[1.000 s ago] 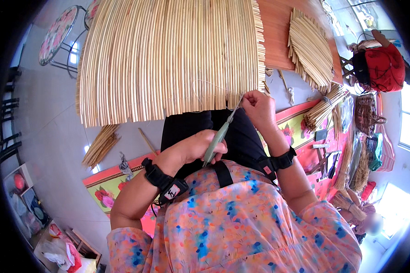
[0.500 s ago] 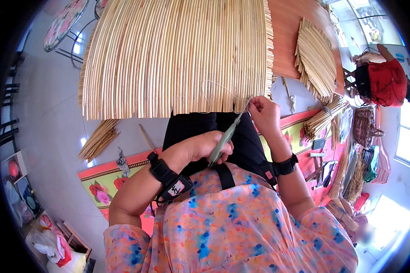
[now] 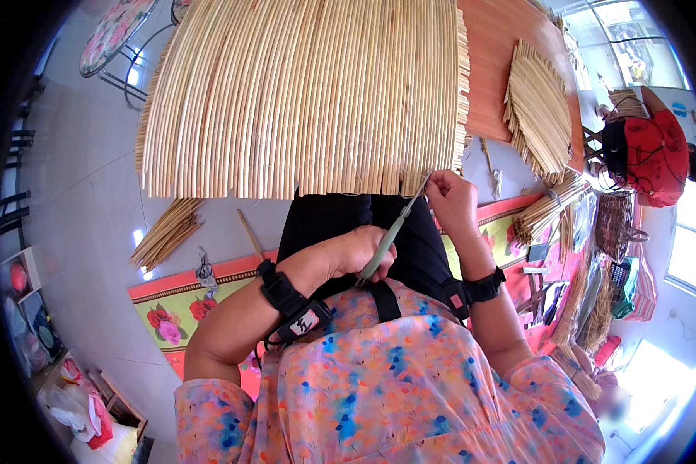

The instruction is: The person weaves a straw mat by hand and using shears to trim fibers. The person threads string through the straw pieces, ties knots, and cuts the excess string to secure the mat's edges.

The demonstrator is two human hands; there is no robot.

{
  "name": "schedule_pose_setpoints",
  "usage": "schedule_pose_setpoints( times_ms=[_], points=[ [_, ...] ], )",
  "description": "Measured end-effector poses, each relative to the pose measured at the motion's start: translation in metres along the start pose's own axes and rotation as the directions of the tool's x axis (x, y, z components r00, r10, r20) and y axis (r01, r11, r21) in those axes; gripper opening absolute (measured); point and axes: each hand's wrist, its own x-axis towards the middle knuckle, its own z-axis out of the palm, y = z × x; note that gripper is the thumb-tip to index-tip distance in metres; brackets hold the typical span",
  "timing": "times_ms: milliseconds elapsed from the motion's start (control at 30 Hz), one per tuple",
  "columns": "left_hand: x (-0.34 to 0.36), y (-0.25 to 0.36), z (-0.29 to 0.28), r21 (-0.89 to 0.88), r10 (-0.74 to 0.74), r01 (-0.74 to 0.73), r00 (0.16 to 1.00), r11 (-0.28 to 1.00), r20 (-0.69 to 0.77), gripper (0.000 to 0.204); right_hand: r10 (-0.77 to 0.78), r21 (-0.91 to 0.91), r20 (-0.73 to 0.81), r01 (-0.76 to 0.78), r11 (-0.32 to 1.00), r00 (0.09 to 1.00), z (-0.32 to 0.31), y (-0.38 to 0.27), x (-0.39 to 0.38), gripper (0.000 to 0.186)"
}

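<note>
My left hand (image 3: 359, 251) is closed round a green-handled tool (image 3: 387, 246) with a slender metal tip; its exact kind I cannot make out. That tip points up and right, reaching the fingers of my right hand (image 3: 450, 199). Those fingers are pinched at the near right corner of a mat of pale stalks (image 3: 301, 100) laid side by side. A thin pale thread (image 3: 379, 153) loops over the mat and runs toward the pinch. Whether the right fingers grip the thread or a stalk end is hidden.
The mat lies on a reddish-brown table (image 3: 483, 69); another stack of stalks (image 3: 540, 112) is at its right. Stalk bundles lie on the left (image 3: 168, 232) and right (image 3: 549, 207). Beneath is a floral cloth (image 3: 174, 317). A person in red (image 3: 657, 158) is at far right.
The green-handled tool has turned slightly in my left hand and now looks narrower. My right hand remains pinched at the mat's corner. The whole view has shifted a little.
</note>
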Motion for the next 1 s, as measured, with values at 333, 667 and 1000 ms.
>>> schedule_pose_setpoints(
  times_ms=[333,667,1000],
  points=[
    [0.004,0.002,-0.002,-0.016,0.010,-0.010,1.000,1.000,0.011,0.028,-0.003,0.000,-0.007,0.003,1.000,1.000,0.002,0.005,0.000,0.008],
    [0.008,0.003,0.002,-0.056,0.026,-0.026,1.000,0.998,-0.002,0.024,-0.004,0.045,0.017,0.004,0.999,1.000,0.002,0.004,0.000,0.008],
    [-0.011,0.015,0.006,0.127,0.029,-0.041,0.995,0.991,0.093,0.036,0.014,0.080,-0.002,-0.014,0.997,1.000,-0.028,0.012,-0.004,0.009]
  ],
)
